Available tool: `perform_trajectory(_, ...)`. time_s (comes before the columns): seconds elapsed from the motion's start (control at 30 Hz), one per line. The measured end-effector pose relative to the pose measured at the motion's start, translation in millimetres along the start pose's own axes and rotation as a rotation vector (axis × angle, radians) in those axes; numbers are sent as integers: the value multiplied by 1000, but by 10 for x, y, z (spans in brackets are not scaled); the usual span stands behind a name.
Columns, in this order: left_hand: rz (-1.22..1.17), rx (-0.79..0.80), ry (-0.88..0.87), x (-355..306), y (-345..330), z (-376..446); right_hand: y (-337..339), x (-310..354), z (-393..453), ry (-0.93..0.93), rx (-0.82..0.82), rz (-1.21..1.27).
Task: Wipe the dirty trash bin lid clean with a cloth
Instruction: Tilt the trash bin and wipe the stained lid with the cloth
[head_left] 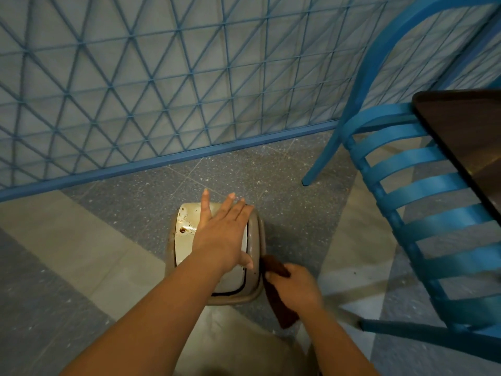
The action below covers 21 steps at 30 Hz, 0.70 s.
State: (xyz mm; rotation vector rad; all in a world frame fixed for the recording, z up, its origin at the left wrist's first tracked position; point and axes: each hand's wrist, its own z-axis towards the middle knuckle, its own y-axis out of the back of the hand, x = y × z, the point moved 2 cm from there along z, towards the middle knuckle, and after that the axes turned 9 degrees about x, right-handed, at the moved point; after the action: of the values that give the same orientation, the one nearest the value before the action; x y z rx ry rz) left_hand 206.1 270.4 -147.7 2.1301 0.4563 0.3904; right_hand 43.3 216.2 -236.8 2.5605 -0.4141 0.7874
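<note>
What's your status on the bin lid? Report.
Left hand open, flat over lid. Right hand grips cloth beside bin. Brown stains on lid. Nothing blocking.

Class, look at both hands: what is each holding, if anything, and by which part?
The right hand grips the brown cloth near its upper end. The left hand, fingers straight, holds nothing.

Bin lid [182, 226] on floor [81, 253], chair [423, 202] to its right.

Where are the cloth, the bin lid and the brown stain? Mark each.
cloth [282, 308]: head view, hanging part below the right hand.
bin lid [182, 248]: head view, bare left part.
brown stain [183, 229]: head view, its middle.
</note>
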Motion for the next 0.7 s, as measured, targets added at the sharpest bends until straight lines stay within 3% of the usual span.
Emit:
perform_trajectory(0.07, 1, 7, 8, -6, 7, -3, 86, 57, 74, -22, 27, 413)
perform_trajectory(0.13, -1, 13, 10, -10, 5, -1, 162, 154, 133, 6, 13, 600)
perform_trajectory(0.23, -3, 11, 5, -6, 0, 4, 116, 255, 176, 47, 42, 578)
perform_trajectory(0.43, 6, 5, 1, 2, -7, 18, -55, 111, 148, 105, -42, 290)
perform_trajectory(0.7, -16, 4, -9, -3, -15, 24, 90, 478, 461, 150, -73, 196)
